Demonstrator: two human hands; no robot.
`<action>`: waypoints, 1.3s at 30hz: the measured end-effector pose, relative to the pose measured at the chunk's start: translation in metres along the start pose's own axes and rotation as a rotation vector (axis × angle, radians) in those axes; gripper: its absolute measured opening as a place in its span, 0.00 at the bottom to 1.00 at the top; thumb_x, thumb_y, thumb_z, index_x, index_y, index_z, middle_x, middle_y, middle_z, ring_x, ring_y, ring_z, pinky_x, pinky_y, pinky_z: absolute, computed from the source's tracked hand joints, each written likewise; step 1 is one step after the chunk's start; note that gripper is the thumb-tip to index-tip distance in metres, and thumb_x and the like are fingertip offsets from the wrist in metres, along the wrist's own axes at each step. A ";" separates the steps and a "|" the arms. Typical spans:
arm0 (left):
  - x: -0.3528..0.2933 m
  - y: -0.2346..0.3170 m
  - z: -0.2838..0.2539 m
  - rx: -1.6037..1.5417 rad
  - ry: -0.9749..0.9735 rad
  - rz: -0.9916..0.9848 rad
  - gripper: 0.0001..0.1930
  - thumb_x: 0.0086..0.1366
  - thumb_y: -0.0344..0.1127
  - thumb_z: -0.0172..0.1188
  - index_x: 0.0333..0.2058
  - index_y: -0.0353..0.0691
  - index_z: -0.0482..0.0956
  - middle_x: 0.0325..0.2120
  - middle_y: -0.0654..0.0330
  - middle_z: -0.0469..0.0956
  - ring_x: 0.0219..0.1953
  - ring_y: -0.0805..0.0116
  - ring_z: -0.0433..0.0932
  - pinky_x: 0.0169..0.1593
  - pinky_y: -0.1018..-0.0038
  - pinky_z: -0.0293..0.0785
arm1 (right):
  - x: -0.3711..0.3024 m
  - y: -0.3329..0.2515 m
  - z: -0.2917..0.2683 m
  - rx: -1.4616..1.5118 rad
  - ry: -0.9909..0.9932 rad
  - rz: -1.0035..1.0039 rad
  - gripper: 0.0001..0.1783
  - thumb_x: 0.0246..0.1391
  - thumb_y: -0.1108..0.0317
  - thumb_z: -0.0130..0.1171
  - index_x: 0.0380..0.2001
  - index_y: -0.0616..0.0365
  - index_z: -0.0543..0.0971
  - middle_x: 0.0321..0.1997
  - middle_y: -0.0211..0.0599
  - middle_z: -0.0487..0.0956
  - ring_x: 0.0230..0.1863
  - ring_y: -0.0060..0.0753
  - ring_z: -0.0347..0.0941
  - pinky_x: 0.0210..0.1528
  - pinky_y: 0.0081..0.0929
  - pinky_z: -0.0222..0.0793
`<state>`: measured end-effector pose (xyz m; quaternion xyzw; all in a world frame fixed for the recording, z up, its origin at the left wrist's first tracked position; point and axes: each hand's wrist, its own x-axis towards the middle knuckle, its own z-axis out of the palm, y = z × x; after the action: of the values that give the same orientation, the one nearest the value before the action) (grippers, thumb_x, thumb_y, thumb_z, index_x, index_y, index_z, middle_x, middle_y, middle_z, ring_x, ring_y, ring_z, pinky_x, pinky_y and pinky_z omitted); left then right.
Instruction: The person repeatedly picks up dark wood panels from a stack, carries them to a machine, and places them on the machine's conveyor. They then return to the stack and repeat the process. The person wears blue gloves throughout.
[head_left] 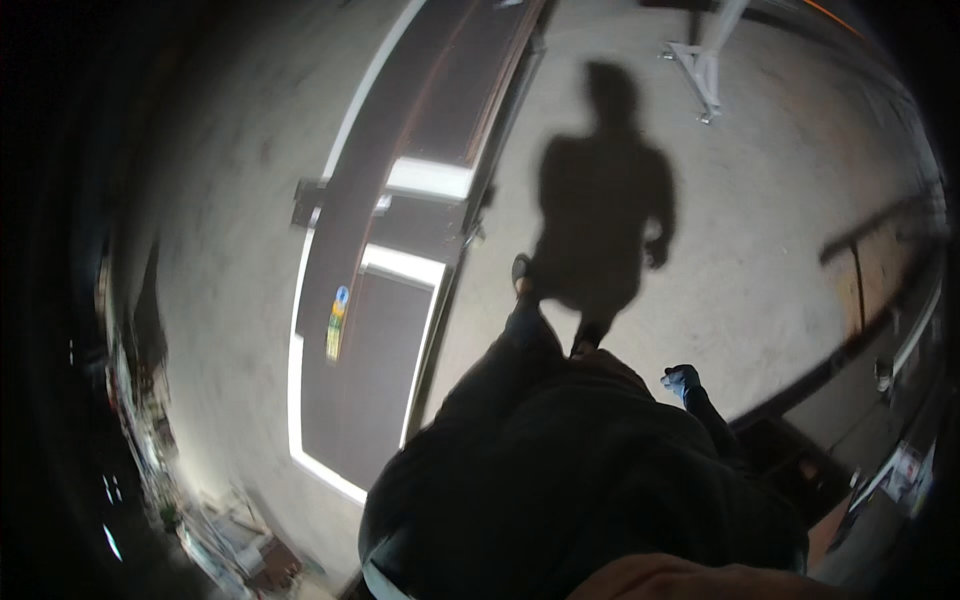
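Note:
I look down my own dark-clothed body while standing on a concrete floor (760, 230). My right hand (682, 380), in a blue glove, hangs beside my hip with its fingers curled; nothing shows in it. My left hand is hidden behind my torso. My shoes (521, 270) stick out ahead of me, and my shadow (600, 200) falls across the floor in front. The nearest thing is a long dark panel with white edges (370, 370), lying flat on the floor to my left.
A white metal stand (703, 75) sits on the floor far ahead. A dark rail and low frame (860, 290) run along the right side. Cluttered tools and materials (215, 540) lie at the lower left.

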<state>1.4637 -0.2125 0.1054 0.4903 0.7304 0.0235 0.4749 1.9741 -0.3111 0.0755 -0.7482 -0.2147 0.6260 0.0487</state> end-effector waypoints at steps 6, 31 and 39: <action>0.014 0.030 0.000 0.398 0.121 1.269 0.09 0.65 0.43 0.57 0.29 0.48 0.81 0.31 0.61 0.80 0.37 0.60 0.82 0.38 0.60 0.78 | -0.046 0.078 -0.023 -0.785 0.417 -0.159 0.25 0.55 0.48 0.54 0.27 0.60 0.86 0.37 0.57 0.84 0.42 0.64 0.81 0.46 0.58 0.75; -0.009 0.326 0.311 1.594 -0.657 1.401 0.12 0.64 0.45 0.63 0.36 0.44 0.87 0.36 0.53 0.86 0.39 0.54 0.85 0.41 0.57 0.80 | -0.154 0.360 -0.043 0.485 0.636 0.147 0.26 0.57 0.47 0.52 0.34 0.59 0.87 0.41 0.57 0.84 0.49 0.60 0.81 0.53 0.50 0.76; -0.136 0.429 0.492 0.878 -0.904 1.242 0.11 0.65 0.43 0.62 0.36 0.43 0.86 0.34 0.49 0.85 0.39 0.45 0.85 0.41 0.52 0.80 | -0.243 0.421 -0.190 0.239 1.045 0.172 0.22 0.59 0.50 0.54 0.29 0.55 0.87 0.34 0.53 0.84 0.40 0.61 0.83 0.40 0.52 0.78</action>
<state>2.1235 -0.3030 0.1413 0.8990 0.0178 -0.2014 0.3884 2.2356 -0.7463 0.1943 -0.9639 -0.0273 0.1925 0.1820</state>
